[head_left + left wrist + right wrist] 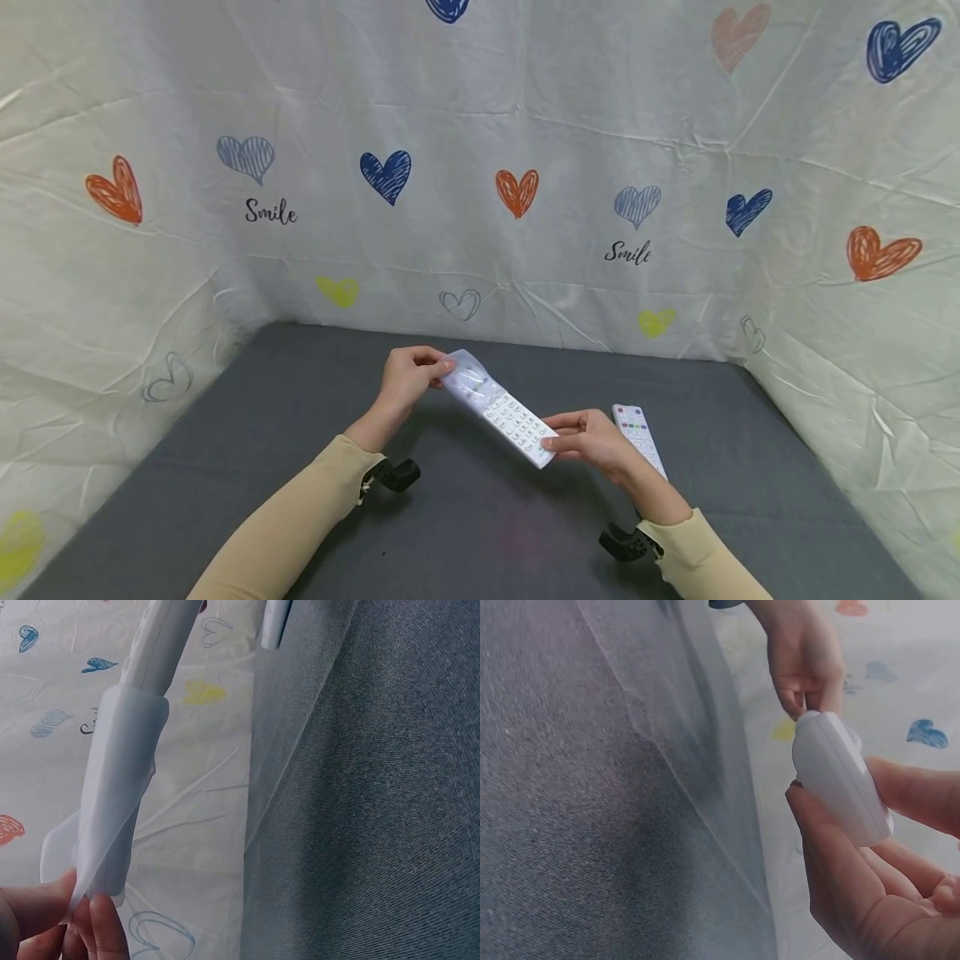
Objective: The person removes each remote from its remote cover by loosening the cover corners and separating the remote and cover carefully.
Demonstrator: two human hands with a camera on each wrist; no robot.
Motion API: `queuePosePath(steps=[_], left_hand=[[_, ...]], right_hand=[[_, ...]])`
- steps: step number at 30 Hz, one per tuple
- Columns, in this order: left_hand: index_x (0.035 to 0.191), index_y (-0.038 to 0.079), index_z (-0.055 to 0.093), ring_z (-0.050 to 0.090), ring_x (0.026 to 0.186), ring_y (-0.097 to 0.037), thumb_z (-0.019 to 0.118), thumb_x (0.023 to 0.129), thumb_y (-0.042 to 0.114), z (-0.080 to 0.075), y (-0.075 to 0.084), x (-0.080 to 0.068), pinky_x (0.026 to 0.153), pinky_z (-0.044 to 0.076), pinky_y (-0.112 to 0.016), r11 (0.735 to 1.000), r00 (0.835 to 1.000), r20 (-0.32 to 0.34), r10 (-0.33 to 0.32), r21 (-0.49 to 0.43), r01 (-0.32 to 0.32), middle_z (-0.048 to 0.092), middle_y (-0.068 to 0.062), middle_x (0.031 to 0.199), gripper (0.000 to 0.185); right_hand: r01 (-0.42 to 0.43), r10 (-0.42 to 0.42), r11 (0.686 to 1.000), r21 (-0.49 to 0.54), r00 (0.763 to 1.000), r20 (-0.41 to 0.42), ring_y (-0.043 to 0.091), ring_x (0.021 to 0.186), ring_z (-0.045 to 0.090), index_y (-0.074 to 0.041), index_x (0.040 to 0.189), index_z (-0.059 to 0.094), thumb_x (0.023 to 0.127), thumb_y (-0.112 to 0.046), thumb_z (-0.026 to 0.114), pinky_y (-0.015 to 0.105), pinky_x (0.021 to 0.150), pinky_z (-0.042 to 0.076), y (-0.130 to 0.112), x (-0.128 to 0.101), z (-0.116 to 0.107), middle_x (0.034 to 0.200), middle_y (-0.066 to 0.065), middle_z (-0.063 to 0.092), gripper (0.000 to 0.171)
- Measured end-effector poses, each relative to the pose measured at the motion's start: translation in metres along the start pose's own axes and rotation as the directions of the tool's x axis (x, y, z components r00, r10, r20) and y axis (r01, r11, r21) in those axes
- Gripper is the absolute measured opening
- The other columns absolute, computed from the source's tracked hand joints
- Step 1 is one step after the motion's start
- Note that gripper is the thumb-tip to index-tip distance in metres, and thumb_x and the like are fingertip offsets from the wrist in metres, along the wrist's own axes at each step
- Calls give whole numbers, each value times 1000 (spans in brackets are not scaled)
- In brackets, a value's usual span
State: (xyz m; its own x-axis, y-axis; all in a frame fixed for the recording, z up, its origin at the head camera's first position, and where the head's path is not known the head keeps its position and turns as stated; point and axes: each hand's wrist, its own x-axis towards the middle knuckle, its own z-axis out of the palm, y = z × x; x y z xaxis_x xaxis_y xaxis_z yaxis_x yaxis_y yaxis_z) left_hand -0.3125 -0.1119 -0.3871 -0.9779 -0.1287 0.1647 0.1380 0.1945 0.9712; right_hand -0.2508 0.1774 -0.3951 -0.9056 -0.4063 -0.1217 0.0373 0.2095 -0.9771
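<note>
remote control held at both ends, sleeve half on

remote control [510,417], white and slim, is held in the air above the dark grey table [465,533], with its long axis running from the far left down to the near right. the near end is pinched by the right hand [592,442], thumb on one face and fingers curled under the other, as is seen close up in the right wrist view [840,780]. the far end is covered by a translucent silicone sleeve [468,379], and the loose lip of that sleeve is pinched between thumb and fingertips of the left hand [408,379]. in the left wrist view the sleeve [120,795] is seen to hang past the remote's tip, so the bare keypad lies toward the right hand and the covered part toward the left.

a second remote [637,433] lies flat on the table, just beside the right hand and on its outer side, roughly parallel to the held one. a cloth backdrop [525,125] printed with hearts stands behind.
</note>
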Motion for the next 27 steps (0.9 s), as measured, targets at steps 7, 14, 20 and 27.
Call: queuePosePath(steps=[7, 14, 20, 27], left_hand=[[90, -4, 72, 58, 57, -12, 76, 79, 11, 0, 1, 2, 54, 54, -23, 1000, 1000, -4, -25, -5, 25, 67, -13, 85, 19], [91, -3, 72, 59, 58, -13, 76, 80, 11, 0, 1, 3, 55, 55, -23, 1000, 999, -14, -29, -4, 29, 67, -14, 89, 19], [90, -2, 72, 60, 60, -13, 76, 80, 11, -1, 1, 4, 57, 56, -25, 1000, 999, -14, -32, 0, 32, 67, -14, 90, 17], [91, -2, 72, 61, 62, -13, 75, 81, 12, -2, 2, 2, 59, 56, -26, 999, 1000, -2, -24, 22, 24, 68, -13, 89, 17]], right_hand=[[-15, 15, 1000, -10, 1000, -21, 12, 85, 66, 14, 122, 55, 83, -7, 71, 30, 75, 58, 0, -1, 1, 107, 18, 69, 47], [-22, 22, 1000, -14, 999, -32, 13, 85, 66, 14, 122, 56, 83, -7, 71, 31, 76, 58, -2, -2, 2, 107, 18, 69, 47], [-27, 26, 1000, -12, 999, -36, 13, 85, 66, 15, 122, 55, 83, -6, 71, 30, 75, 58, -2, -3, 1, 107, 18, 68, 47], [-21, 20, 999, -40, 999, -32, 11, 85, 67, 14, 121, 56, 83, -6, 70, 35, 79, 58, -1, -5, 1, 105, 17, 70, 45]])
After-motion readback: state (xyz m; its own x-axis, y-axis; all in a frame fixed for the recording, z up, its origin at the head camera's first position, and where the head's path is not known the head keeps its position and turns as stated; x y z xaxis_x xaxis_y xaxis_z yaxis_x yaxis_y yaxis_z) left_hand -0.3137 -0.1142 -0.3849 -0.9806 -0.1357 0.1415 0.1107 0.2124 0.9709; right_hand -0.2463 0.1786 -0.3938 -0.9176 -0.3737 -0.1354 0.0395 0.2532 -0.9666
